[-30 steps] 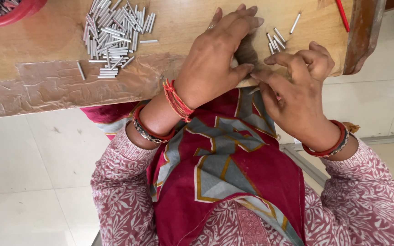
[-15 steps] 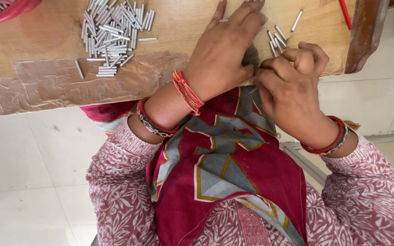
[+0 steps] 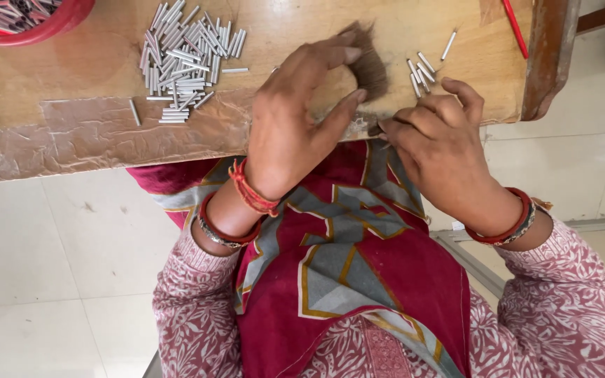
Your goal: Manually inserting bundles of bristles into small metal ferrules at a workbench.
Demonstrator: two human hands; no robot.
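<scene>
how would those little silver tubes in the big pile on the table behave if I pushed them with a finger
The silver tubes look thin, round and smooth, so they would probably roll or scatter easily. They lie loose on the flat wooden table, likely light for their size. They look rigid, probably metal, so unlikely to bend.

Two hands [image 3: 295,133], one brown hair tuft [image 3: 371,61], one red bowl [image 3: 43,28].

Left hand [image 3: 295,122] on bristle tuft [image 3: 370,63]

Wooden table [image 3: 302,28] — metal tubes [image 3: 187,59], brown fibre tuft [image 3: 371,63], red bowl [image 3: 33,28].
</scene>
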